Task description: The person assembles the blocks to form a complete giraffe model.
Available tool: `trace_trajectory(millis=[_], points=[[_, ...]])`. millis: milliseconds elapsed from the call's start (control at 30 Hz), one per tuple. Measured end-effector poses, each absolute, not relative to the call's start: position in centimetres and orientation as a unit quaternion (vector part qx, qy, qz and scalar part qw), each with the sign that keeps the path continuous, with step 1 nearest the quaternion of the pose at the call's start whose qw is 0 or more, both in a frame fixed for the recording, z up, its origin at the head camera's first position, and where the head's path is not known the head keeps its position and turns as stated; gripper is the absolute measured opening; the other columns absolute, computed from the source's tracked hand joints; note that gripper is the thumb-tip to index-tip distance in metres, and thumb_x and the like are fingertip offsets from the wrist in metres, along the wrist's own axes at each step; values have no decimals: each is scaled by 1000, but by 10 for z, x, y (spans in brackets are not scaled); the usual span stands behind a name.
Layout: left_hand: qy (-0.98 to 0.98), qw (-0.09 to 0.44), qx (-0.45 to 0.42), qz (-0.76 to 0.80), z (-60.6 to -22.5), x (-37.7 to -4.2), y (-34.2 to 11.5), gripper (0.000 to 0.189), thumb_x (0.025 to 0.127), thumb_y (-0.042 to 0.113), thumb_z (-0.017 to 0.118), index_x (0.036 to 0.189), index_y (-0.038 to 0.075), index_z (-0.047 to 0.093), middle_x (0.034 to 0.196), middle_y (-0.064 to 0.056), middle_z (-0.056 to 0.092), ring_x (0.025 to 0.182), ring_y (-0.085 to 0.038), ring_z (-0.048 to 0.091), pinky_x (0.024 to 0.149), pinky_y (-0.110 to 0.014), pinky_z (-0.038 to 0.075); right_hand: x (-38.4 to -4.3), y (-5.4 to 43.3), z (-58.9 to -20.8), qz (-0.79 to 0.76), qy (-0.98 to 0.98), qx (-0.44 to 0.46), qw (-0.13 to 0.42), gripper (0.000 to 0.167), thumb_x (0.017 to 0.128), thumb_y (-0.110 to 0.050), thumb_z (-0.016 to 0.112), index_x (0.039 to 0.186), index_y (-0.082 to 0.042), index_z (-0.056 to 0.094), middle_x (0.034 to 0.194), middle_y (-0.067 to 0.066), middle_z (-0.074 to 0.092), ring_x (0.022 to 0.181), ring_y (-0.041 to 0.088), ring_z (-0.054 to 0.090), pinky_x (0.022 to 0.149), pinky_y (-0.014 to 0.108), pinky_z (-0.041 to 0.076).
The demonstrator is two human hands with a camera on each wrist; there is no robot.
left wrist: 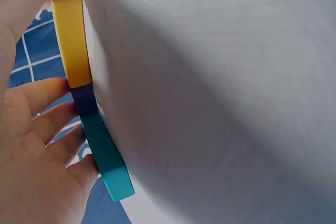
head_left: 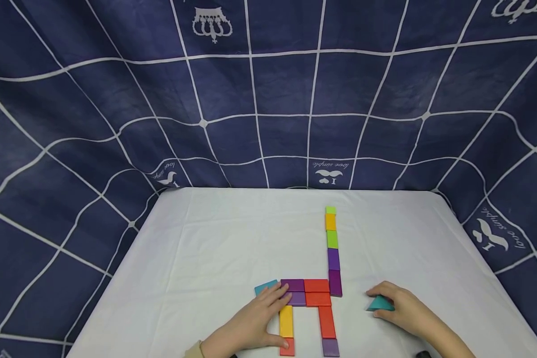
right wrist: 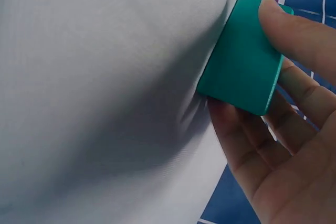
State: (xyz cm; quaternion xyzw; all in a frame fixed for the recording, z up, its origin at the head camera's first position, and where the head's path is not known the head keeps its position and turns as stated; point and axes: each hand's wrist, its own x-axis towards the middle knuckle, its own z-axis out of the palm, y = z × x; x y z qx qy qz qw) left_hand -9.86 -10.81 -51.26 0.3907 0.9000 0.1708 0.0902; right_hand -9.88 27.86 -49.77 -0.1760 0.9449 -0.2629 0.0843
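Observation:
In the head view my left hand (head_left: 255,325) rests with spread fingers against a flat figure of coloured blocks. Its thumb touches a red block (head_left: 287,351) at the bottom, below a yellow block (head_left: 286,322). The other fingertips touch the purple blocks (head_left: 298,299) and lie beside a tilted teal block (left wrist: 107,156), as the left wrist view also shows. To the right, my right hand (head_left: 407,309) pinches another teal block (right wrist: 241,56) between thumb and fingers, apart from the figure. That block looks wedge-shaped from above and shows a rectangular face in the right wrist view.
Red blocks (head_left: 317,286) continue the figure rightward, with a red leg (head_left: 327,322) ending in a purple block (head_left: 330,347). A column of purple, green and orange blocks (head_left: 330,222) runs toward the far edge. White cloth (head_left: 214,238) covers the table; dark blue curtains (head_left: 277,134) surround it.

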Motion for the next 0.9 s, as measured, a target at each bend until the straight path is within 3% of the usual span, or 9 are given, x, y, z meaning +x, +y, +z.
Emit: trace_trajectory(millis=[267,433,667,900], points=[[901,97,385,172,-511,-99,-107,95,80,70,62,150,10,41,161,-6,32,149,-28,29,117,-49,33,-101,278,-497,-272,946,-167,64,30,79,-28,81,107,-19,73,104,-6,70,87,-5,55,71,21,53],[900,96,388,171,-509,-99,-107,94,81,70,62,150,10,41,161,-7,32,149,-29,29,117,-48,33,-114,275,-493,-270,952,-146,23,29,78,-21,82,106,-15,75,105,-4,72,88,-1,62,72,23,56],[902,98,386,168,-509,-99,-107,95,81,71,61,151,10,41,161,-6,31,149,-28,29,117,-48,33,-165,270,-479,-267,953,-132,-53,32,79,-10,81,109,-3,74,104,9,73,86,18,66,73,34,59],[900,96,387,174,-512,-98,-108,94,81,70,61,151,10,40,161,-6,32,149,-29,29,117,-49,33,-233,258,-474,-270,958,-84,-34,37,86,-12,75,119,4,68,117,24,68,97,35,66,86,49,57]])
